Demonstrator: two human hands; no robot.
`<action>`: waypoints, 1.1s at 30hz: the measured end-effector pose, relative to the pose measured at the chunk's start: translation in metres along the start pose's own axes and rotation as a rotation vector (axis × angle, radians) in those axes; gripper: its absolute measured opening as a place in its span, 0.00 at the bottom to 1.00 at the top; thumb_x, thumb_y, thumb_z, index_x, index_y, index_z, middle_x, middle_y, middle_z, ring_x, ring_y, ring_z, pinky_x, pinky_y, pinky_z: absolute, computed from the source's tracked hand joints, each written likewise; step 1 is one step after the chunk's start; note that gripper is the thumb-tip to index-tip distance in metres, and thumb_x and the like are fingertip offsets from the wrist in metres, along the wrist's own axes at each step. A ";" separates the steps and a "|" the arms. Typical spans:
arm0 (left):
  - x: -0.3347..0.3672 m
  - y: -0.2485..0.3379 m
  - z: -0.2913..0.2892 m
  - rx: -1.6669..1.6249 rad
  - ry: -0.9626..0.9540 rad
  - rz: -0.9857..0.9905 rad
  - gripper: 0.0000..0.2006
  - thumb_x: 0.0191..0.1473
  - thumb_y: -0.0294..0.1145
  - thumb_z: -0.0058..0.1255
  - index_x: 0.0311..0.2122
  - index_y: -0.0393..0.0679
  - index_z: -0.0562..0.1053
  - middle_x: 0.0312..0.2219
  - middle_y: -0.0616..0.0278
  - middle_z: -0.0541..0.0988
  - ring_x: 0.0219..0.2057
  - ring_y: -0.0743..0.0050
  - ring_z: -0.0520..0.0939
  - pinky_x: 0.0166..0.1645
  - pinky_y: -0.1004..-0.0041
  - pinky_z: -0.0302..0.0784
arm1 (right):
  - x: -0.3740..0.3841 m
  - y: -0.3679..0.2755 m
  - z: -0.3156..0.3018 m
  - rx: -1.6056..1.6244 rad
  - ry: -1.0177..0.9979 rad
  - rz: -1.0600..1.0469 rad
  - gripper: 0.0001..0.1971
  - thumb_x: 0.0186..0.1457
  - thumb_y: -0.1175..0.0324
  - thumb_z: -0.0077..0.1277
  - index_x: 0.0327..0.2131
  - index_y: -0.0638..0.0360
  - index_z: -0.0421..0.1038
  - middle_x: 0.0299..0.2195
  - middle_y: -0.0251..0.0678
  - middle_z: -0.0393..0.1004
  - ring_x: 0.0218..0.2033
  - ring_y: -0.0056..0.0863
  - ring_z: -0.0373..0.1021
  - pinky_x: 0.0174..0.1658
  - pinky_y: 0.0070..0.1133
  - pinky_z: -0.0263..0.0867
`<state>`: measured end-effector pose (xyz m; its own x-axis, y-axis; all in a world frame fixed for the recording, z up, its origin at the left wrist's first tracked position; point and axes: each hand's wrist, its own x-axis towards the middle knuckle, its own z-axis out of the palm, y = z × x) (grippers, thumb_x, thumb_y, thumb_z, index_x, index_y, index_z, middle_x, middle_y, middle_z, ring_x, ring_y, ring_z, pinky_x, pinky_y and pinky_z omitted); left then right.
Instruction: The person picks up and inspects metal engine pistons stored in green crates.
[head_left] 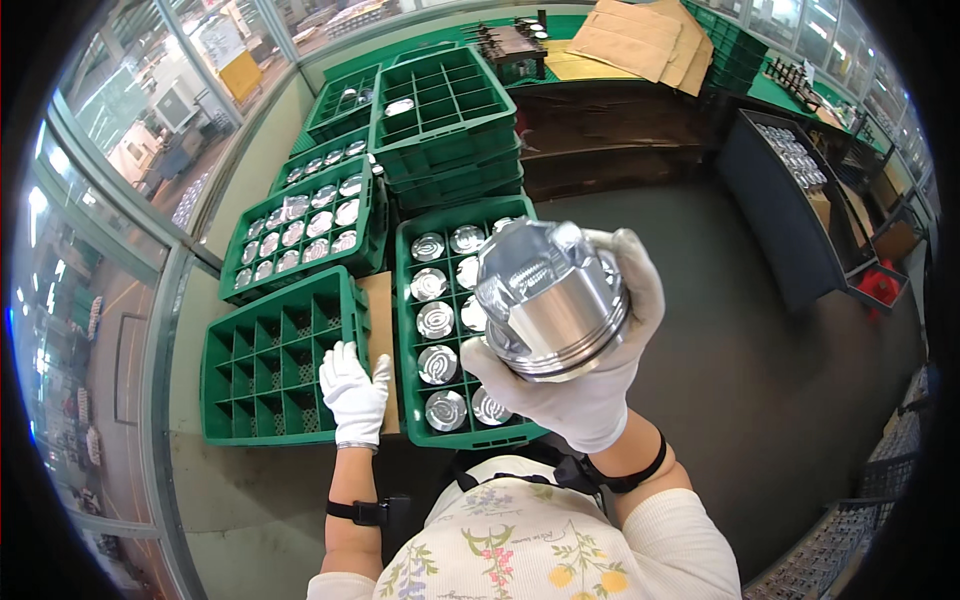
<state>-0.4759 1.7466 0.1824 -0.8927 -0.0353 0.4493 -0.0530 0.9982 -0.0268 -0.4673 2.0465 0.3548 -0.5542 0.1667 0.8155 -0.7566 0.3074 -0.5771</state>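
A shiny metal piston [550, 300] is held up close in my gloved right hand [585, 395], its ring grooves toward my palm. Beneath it stands a green divided crate [404, 300] with pistons in its compartments; the piston and hand hide part of it. My left hand [354, 390], in a white glove, rests with fingers spread at the right edge of another green divided crate [222, 345]. The compartments of that crate that show hold nothing. Between the two crates lies a strip of brown cardboard [380, 330].
Behind on the left sits a crate of pistons [236, 262]. A stack of green crates [450, 155] rises at the back, one piston in its top crate. Flat cardboard sheets [625, 45] lie on the far bench. At right stands a dark cabinet [765, 215] carrying metal parts.
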 end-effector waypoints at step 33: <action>0.010 0.013 -0.011 -0.339 -0.013 -0.082 0.28 0.55 0.45 0.54 0.50 0.28 0.69 0.51 0.32 0.70 0.49 0.40 0.76 0.54 0.60 0.72 | -0.042 0.094 -0.014 -0.552 -0.493 0.455 0.46 0.34 0.55 0.66 0.60 0.52 0.58 0.47 0.55 0.65 0.41 0.49 0.73 0.43 0.35 0.72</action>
<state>-0.4810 1.7599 0.1966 -0.8972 -0.1143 0.4265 0.0254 0.9509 0.3083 -0.5107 2.0818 0.2671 -0.9458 -0.0022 0.3248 -0.2195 0.7413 -0.6343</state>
